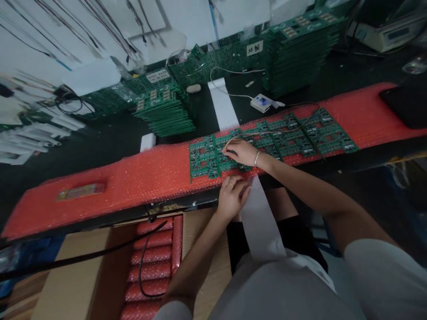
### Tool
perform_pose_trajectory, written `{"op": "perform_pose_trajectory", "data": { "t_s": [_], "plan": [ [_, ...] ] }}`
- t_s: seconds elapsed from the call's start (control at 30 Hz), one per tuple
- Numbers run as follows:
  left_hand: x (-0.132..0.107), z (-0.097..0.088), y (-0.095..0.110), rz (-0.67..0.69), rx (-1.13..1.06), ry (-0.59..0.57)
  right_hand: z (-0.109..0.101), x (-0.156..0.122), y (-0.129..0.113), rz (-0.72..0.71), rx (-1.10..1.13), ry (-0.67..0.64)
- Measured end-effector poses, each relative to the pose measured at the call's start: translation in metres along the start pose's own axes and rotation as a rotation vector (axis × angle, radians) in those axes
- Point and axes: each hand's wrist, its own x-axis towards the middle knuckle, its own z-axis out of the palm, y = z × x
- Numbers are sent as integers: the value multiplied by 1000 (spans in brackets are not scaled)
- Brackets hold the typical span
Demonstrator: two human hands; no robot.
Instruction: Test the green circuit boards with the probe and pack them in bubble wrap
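Green circuit boards (203, 155) lie in a row on red bubble wrap (147, 171). My right hand (243, 152), with a bracelet at the wrist, is over the boards left of the row's middle. Its fingers pinch the end of a thin cable (283, 131); the tip is hidden. A small white device with a lit screen (261, 102) lies behind the boards. My left hand (231, 194), wearing a ring, rests with bent fingers at the wrap's front edge, just below the boards. Whatever its fingertips hold, if anything, is hidden.
Stacks of green boards stand behind, a low one (167, 111) and a tall one (296, 53). A white strip (224, 104) runs under the wrap and hangs toward my lap. Below left, a carton (76, 271) holds red bubble-wrapped bundles (151, 255). A scale (387, 33) stands far right.
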Motion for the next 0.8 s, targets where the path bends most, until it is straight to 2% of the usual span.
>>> {"op": "perform_pose_trajectory", "data": {
  "t_s": [0.23, 0.53, 0.8],
  "plan": [
    [-9, 4, 9, 4, -68, -55, 1, 2, 2, -88, -37, -22],
    [-14, 11, 11, -15, -42, -137, 2, 3, 5, -89, -36, -21],
    [-20, 30, 15, 10, -20, -147, 4, 3, 4, -132, -77, -50]
  ]
}}
